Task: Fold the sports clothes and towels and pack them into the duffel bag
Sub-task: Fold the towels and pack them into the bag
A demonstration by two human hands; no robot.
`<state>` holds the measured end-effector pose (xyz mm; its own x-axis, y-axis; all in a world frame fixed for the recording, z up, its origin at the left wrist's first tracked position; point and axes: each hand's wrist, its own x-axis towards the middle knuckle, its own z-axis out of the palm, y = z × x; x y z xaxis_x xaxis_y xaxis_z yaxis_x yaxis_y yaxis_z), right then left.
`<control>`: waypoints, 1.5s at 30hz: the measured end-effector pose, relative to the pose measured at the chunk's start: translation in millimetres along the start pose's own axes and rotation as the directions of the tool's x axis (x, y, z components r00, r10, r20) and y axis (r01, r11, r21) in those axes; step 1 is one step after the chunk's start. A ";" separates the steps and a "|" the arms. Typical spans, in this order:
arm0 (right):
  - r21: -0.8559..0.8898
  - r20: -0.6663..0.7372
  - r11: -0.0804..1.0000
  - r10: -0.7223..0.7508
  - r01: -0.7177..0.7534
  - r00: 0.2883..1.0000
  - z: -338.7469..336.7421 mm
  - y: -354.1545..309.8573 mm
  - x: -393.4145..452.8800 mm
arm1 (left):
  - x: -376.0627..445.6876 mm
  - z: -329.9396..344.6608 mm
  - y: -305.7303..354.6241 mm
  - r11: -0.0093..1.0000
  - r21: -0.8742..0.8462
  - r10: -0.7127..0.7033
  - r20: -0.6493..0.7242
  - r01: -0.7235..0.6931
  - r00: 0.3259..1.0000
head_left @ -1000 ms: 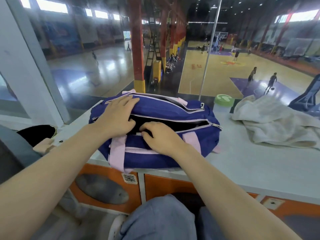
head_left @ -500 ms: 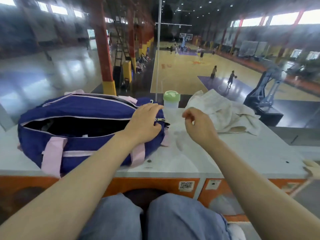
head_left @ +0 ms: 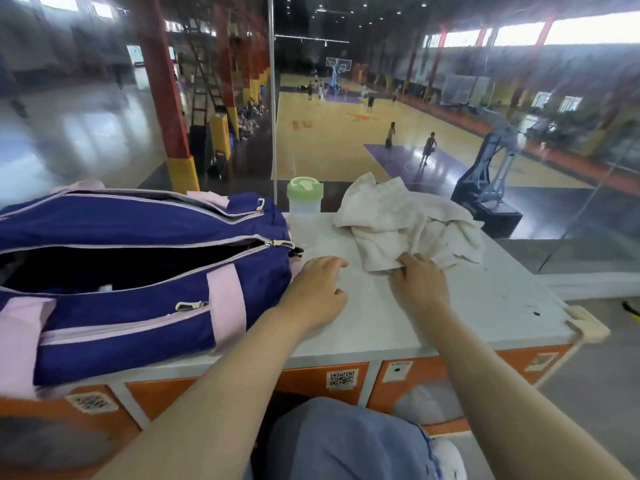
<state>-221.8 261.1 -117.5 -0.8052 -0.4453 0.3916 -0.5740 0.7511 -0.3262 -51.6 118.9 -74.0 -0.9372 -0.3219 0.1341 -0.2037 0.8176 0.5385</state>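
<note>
Left hand (head_left: 317, 292) has come off the duffel bag (head_left: 138, 271) and now rests beside its right end on the worktop (head_left: 485, 306), fingers loosely curled, holding nothing. That bag lies at the worktop's left end, main zip open. Half a second ago the right hand (head_left: 417, 282) was reaching in the air; now it pinches the near edge of the crumpled towel (head_left: 408, 220) toward the far right corner. Folding looks about to begin; a green-lidded bottle (head_left: 304, 195) stands at the far edge.
</note>
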 end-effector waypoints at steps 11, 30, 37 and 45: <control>0.176 0.088 0.967 -0.202 0.184 0.975 -39.4 -15.8 -76.4 | -4.0 30.5 10.2 0.985 0.117 0.125 0.039 -0.129 0.991; 0.533 0.075 0.818 0.207 -0.214 0.976 -58.2 -15.2 -85.7 | -12.7 51.5 40.8 0.827 0.339 0.481 -0.010 -0.449 0.877; 0.757 0.053 0.613 0.290 -0.228 0.956 -62.1 -16.8 -91.9 | -8.6 32.8 33.6 0.950 0.176 0.288 -0.188 -0.256 0.939; 0.792 0.315 0.435 0.310 -0.428 0.897 -58.9 -15.6 -81.5 | -10.0 -2.1 51.4 0.660 -0.749 -0.240 -0.139 0.056 0.961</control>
<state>-138.5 314.4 -93.5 -0.9472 -0.3201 -0.0207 -0.0228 0.1318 -0.9910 -52.1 163.1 -45.8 -0.8122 -0.5718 0.1155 0.0246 0.1643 0.9861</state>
